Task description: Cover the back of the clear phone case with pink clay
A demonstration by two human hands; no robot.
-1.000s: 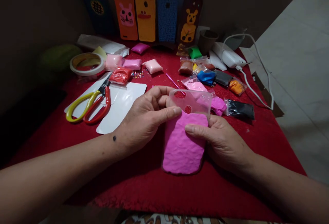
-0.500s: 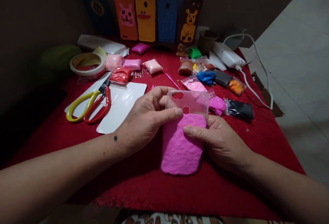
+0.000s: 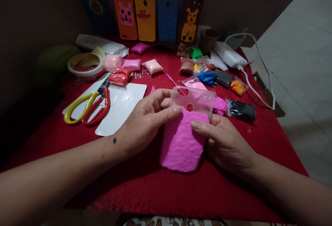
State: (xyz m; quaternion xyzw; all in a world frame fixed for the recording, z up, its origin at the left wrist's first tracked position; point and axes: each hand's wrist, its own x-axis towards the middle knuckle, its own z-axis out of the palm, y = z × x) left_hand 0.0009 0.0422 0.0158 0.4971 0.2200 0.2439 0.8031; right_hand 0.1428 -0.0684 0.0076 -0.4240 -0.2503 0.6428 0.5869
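Between my hands is a clear phone case (image 3: 203, 98), tilted a little to the right at its top. Pink clay (image 3: 181, 143) with a dimpled surface covers its lower part, while the top strip with the camera cutout and a round hole stays see-through. My left hand (image 3: 153, 115) grips the upper left side, its thumb on the clay's top edge and its fingers behind the case. On the right side my right hand (image 3: 225, 139) is closed round the edge, thumb pressing on the clay. The fingers behind the case are partly hidden.
Scissors (image 3: 88, 106) with yellow and red handles lie on white sheets (image 3: 124, 105) at left, by a tape roll (image 3: 85, 65). Several bagged clays, including a black one (image 3: 242, 110), lie beyond. Decorated cases (image 3: 144, 15) stand behind. A white cable (image 3: 271, 84) loops at right.
The phone case has turned slightly clockwise, its top shifting right and its bottom left. My left thumb has moved slightly left along the clay's top edge, and my right thumb slightly right and up.
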